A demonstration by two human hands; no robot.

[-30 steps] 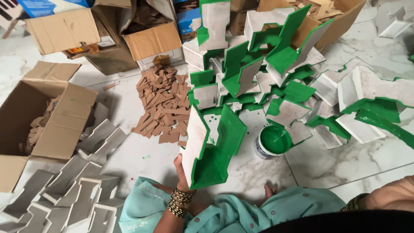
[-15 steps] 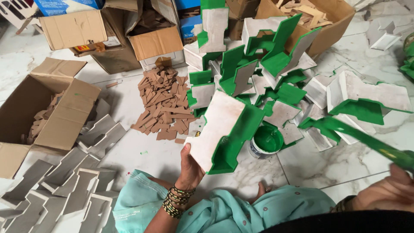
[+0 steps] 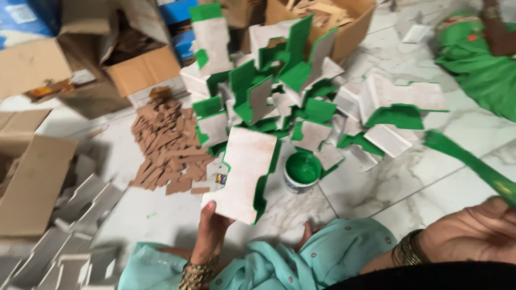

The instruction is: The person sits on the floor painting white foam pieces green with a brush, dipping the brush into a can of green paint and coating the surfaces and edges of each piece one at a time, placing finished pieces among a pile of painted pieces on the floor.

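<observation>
My left hand (image 3: 210, 232) grips the near edge of a white notched board (image 3: 244, 172) whose rim is coated green, holding it flat side up over the marble floor. My right hand (image 3: 473, 232), at the lower right, is closed on a green-smeared brush (image 3: 467, 161) that points up and left. A small tub of green paint (image 3: 302, 169) stands open on the floor just right of the board. Behind it lies a heap of painted white and green boards (image 3: 285, 86).
A pile of brown cardboard strips (image 3: 166, 145) lies left of the board. Open cardboard boxes (image 3: 32, 177) (image 3: 113, 59) stand at the left and back. Unpainted grey pieces (image 3: 70, 236) crowd the lower left. Another person in green cloth (image 3: 478, 64) sits at the upper right.
The board has turned from green edge up to white face up and tilted flatter. My right hand with the brush has come into view at the right.
</observation>
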